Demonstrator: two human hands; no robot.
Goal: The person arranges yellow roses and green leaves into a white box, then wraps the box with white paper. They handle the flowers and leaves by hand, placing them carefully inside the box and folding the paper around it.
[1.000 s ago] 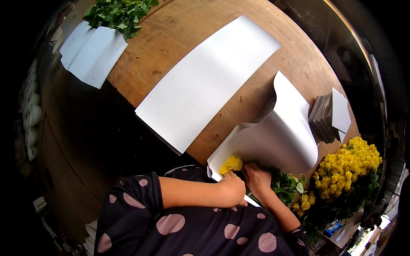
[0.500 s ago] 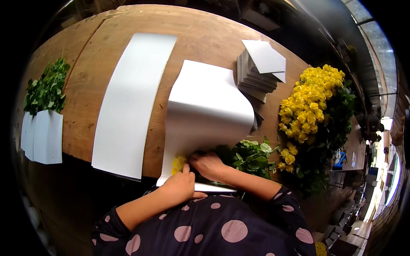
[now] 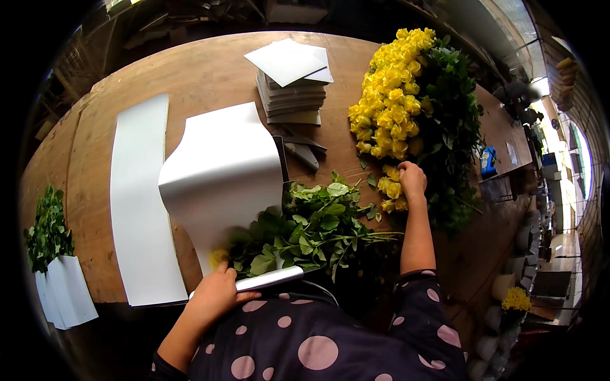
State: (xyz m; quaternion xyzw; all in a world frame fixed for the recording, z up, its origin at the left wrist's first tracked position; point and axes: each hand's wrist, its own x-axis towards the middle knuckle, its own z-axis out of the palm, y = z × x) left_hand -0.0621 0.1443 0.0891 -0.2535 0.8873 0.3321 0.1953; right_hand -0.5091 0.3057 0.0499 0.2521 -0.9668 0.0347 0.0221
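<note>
Several bright yellow, ruffled roses (image 3: 392,189).

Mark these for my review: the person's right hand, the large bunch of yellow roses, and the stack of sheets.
Right hand (image 3: 413,180): head view, on the back of the hand.
Large bunch of yellow roses (image 3: 391,95): head view, on the blooms.
Stack of sheets (image 3: 292,101): head view, on its layered side.

Right fingers (image 3: 406,167) away from curled white sheet (image 3: 219,184), now at small yellow rose cluster (image 3: 390,187).
</note>
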